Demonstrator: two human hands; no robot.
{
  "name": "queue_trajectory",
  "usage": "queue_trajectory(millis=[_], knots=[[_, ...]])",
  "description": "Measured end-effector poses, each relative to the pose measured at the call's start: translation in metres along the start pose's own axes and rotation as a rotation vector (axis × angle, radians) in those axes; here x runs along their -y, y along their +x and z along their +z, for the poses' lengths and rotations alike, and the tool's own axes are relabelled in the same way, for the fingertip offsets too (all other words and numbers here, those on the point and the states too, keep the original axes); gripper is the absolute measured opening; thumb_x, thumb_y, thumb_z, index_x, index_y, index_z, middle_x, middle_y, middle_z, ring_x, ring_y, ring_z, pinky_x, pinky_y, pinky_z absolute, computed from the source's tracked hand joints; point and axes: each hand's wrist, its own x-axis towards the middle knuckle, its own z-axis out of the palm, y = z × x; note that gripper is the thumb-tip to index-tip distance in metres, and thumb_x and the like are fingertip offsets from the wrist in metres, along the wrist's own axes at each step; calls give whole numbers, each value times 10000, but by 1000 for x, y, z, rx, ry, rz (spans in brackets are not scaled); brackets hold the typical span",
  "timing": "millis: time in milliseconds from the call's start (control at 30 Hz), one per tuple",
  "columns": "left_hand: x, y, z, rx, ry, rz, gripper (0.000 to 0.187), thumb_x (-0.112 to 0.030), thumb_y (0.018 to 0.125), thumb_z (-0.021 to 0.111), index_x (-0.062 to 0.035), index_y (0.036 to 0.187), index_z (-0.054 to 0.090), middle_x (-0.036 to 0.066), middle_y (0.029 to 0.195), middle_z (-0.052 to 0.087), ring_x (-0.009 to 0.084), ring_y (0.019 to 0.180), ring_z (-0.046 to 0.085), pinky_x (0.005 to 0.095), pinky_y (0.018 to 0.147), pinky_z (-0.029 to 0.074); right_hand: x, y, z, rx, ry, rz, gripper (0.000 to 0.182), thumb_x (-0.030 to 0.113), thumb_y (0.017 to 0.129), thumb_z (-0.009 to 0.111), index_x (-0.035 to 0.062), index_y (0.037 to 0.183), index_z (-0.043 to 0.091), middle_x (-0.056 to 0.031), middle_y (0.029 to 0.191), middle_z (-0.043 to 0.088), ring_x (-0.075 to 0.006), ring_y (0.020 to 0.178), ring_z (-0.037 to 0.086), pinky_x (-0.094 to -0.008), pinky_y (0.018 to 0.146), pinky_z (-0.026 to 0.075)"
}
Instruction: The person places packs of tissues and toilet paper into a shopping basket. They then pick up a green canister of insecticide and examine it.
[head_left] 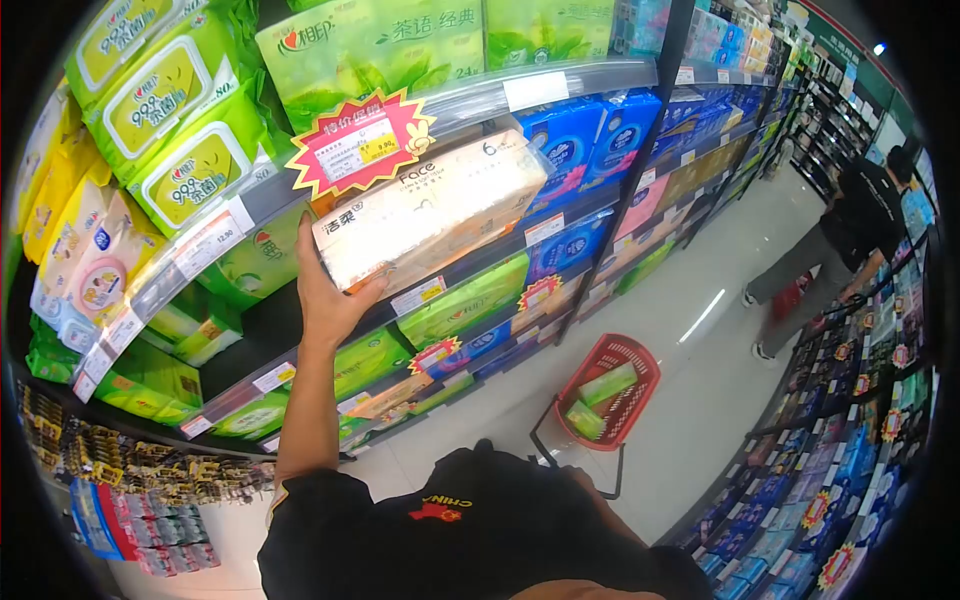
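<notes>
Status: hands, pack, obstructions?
Left hand gripping left end of tissue pack. Right hand near basket handle, grip unclear. Promo sign close by pack's upper edge.

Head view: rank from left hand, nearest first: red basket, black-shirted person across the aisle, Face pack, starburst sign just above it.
From the left hand:
1. Face pack: touching it.
2. Starburst sign: above, on the shelf edge.
3. Red basket: lower right.
4. Person: far right, across the aisle.
</notes>
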Motion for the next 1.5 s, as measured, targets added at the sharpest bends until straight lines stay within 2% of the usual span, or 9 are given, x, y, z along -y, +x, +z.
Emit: queue_trajectory(millis=[100, 200, 333, 467, 667, 867, 1167, 1267, 1500], knots=[[12, -5, 0, 37, -45, -12, 1193, -234, 582, 887, 26, 1501, 172, 251, 1324, 497, 340, 1191, 549, 403, 1028, 428, 74, -31, -42, -135, 55, 161, 456, 457, 906, 599, 50, 1091, 688, -215, 1053, 686, -359, 1057, 649, -425, 896, 505], [25, -10, 5, 66, -132, -1, 1199, -247, 580, 895, 24, 1499, 175, 235, 1299, 522, 338, 1167, 568, 397, 1006, 447, 105, -15, -75, -157, 257, -29, 614, 577, 861, 598, 27, 1122, 678, -246, 1043, 677, -352, 1062, 642, -407, 928, 484], [35, -17, 9, 88, -144, -31, 1198, -267, 585, 903, 10, 1498, 179, 212, 1277, 546, 335, 1133, 587, 395, 971, 469, 206, -3, -146, -294, 390, -305, 441, 322, 925, 652, 3, 1226, 602, -137, 1119, 662, -229, 1084, 620, -341, 951, 468], [37, -30, 11, 87, -124, -49, 1156, -280, 602, 902, -15, 1488, 208, 201, 1263, 558, 349, 1137, 583, 419, 963, 464, 340, -40, -213, -235, 741, -638, 530, 303, 950, 613, 23, 1373, 460, -132, 1336, 523, -226, 1259, 497, -374, 1004, 432], [40, -51, 15, -30, 102, 299, 1072, -295, 632, 896, -57, 1467, 267, 191, 1242, 575, 380, 1159, 572, 464, 959, 451, 438, -67, -233, -215, 1277, -780, 269, 224, 980, 551, 46, 1178, 519, -72, 1176, 565, -170, 1110, 557, -396, 951, 475], [30, -67, 14, -44, 154, 508, 1025, -296, 664, 886, -107, 1460, 269, 177, 1254, 559, 401, 1180, 563, 503, 930, 451, 425, -62, -217, -161, 1497, -524, 157, 170, 962, 572, 64, 1077, 589, -56, 1024, 643, -195, 1015, 613, -399, 932, 487], [21, -79, 16, -33, 206, 521, 942, -278, 719, 853, -124, 1447, 276, 167, 1285, 533, 408, 1194, 549, 490, 927, 463, 413, -69, -204, -89, 1585, -548, 109, 153, 951, 591, 68, 987, 650, -66, 1086, 666, -207, 1027, 617, -416, 936, 481], [22, -83, 16, -39, 192, 522, 949, -284, 708, 861, -123, 1445, 285, 168, 1305, 523, 408, 1211, 536, 488, 947, 463, 404, -64, -199, 11, 1616, -548, 278, 217, 979, 537, 76, 1216, 576, -55, 1233, 593, -205, 1145, 527, -396, 937, 429], [24, -93, 13, -7, 145, 496, 979, -241, 709, 875, -75, 1466, 277, 237, 1361, 491, 420, 1276, 477, 507, 1054, 401, 408, -68, -200, 153, 1585, -660, 341, 287, 967, 558, 128, 1267, 526, -19, 1288, 560, -191, 1177, 497, -398, 951, 400]])
